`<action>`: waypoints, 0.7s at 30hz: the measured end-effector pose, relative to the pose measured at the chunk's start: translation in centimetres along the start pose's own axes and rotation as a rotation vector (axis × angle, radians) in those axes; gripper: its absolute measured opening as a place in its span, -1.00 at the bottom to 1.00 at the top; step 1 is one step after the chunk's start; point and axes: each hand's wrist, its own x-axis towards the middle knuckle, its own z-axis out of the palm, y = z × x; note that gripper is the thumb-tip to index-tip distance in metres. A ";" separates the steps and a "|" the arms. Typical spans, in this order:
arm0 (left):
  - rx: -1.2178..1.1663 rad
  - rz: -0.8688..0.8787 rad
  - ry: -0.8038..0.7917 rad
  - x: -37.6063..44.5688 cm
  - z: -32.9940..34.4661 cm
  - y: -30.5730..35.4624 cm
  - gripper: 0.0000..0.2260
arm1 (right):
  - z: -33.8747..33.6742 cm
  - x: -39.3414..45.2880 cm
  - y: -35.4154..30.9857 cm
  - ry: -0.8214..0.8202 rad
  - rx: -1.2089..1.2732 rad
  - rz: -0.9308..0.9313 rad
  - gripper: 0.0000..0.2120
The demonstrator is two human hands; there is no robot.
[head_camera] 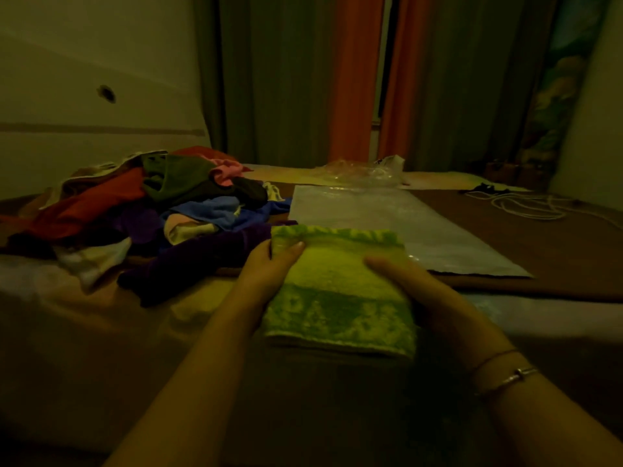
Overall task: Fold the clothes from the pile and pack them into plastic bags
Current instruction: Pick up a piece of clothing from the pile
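Two hands on one folded green towel [337,291], centre frame, low light.

Far left: pile of clothes [141,210] on the bed [67,332], unfolded. Red piece along the left, dark green one on top, pink behind it, blue and cream in the middle, dark purple sprawled along the near edge. The purple edge lies just beside the towel's far left corner; can't tell if they touch.

Left hand [269,267] holds the towel's left edge near the far corner. Thumb lies on top of the cloth, remaining fingers are hidden under it, so it reads as a pinch on the towel.

Towel: folded into a rectangle, stacked layers visible at the near edge, darker patterned bands across the near and far ends. Whether it's lifted off the bed or resting on it, can't tell.

Right hand [414,288] is on the towel's right edge, thumb over the top surface, fingers wrapped round the side and mostly out of sight. Two thin bracelets [505,372] on that wrist.

Beyond the towel and to the right: flat clear plastic bag [397,224] lying on a brown blanket [539,244]. The towel's far right corner overlaps the bag's near part. Behind that, a crumpled heap of more plastic bags [364,173].

Far right: white cord [526,205] loosely coiled on the blanket, well apart from the hands.
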 end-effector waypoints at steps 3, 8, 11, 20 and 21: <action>0.096 0.054 -0.033 1.6 2.8 -1.8 -0.83 | -1.9 -0.6 0.9 0.058 0.063 0.128 -0.41; 0.863 0.393 -0.009 3.9 6.0 -4.5 -0.70 | -4.8 -2.2 0.5 0.365 0.359 0.038 -0.80; 1.179 0.343 -0.077 4.9 5.7 -5.4 -0.72 | -5.5 -2.3 1.3 0.564 0.549 -0.125 -0.43; 1.041 0.576 -0.005 5.8 5.0 -3.9 -0.71 | -3.6 -3.3 0.5 0.842 0.194 -0.564 -0.59; 0.989 0.642 0.009 5.6 5.2 -3.6 -0.72 | -2.9 -3.3 0.4 0.878 0.145 -0.625 -0.60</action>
